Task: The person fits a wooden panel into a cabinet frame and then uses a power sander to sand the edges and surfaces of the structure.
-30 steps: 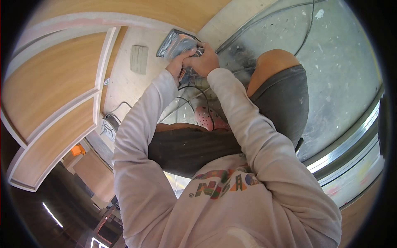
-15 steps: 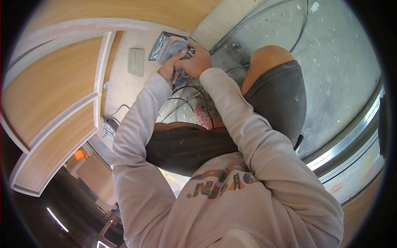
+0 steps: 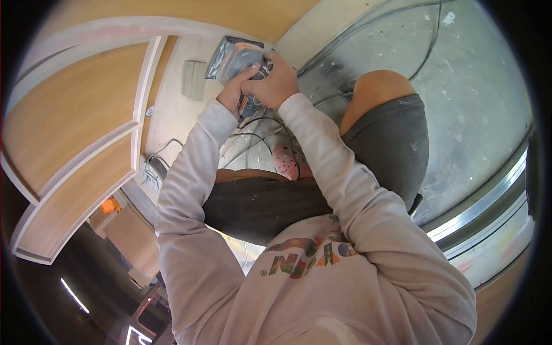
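Note:
An electric sander (image 3: 234, 58), dusty grey with orange parts and a flat rectangular pad, is held in both my hands at the top middle. My left hand (image 3: 234, 92) is wrapped round its near side, with the thumb up along the body. My right hand (image 3: 275, 83) closes over the handle from the right and overlaps the left. The sander's pad is tilted up against the pale edge of a wooden panel (image 3: 172, 26). A black power cord (image 3: 270, 119) loops from its rear end. Part of the grip is hidden under my fingers.
A greyish rectangular plate (image 3: 194, 80) lies on the pale board left of the sander. White-framed wooden panels (image 3: 86, 98) stand at the left. Cables run over the dusty, paint-spotted floor (image 3: 477, 103). A pink clog (image 3: 285, 161) is below my arms.
The sander and both hands have shifted slightly up in the view, and the sander's pad shows more. My grip on it is unchanged.

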`<state>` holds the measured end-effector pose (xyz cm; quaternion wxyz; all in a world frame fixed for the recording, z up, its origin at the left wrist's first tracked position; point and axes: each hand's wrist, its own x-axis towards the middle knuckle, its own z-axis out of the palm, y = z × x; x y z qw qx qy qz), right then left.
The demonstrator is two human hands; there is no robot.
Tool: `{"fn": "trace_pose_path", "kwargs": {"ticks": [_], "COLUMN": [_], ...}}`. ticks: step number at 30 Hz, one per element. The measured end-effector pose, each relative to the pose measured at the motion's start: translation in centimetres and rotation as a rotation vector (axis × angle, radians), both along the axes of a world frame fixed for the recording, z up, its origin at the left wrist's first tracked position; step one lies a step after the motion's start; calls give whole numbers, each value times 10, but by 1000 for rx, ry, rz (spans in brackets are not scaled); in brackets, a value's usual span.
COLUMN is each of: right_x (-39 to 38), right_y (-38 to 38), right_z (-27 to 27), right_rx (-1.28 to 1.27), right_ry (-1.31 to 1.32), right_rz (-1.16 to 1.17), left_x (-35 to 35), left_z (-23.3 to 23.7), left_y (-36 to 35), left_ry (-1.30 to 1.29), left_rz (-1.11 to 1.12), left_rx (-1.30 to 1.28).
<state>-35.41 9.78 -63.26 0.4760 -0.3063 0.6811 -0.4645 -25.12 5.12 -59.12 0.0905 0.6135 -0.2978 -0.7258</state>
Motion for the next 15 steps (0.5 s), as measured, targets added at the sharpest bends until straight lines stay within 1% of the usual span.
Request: {"fn": "trace_pose_path", "kwargs": {"ticks": [1, 4, 6, 8, 10, 13, 15], "right_x": [4, 3, -9, -3, 0, 2, 3], "right_y": [-2, -3, -1, -2, -3, -4, -4], "right_z": [2, 11, 18, 9, 6, 10, 15], "right_rx": [2, 0, 28, 43, 58, 34, 5], "right_ry": [-4, 20, -195, -159, -131, -119, -87], "right_rz": [10, 16, 57, 36, 8, -37, -1], "left_x": [2, 4, 0, 0, -2, 3, 10], "left_z": [7, 11, 5, 2, 3, 4, 9], "left_y": [-1, -3, -4, -6, -6, -6, -7], "left_ry": [-1, 33, 36, 42, 14, 47, 35], "left_rz": [19, 77, 65, 49, -26, 24, 13], "left_rx": [39, 49, 48, 47, 19, -56, -67]}}
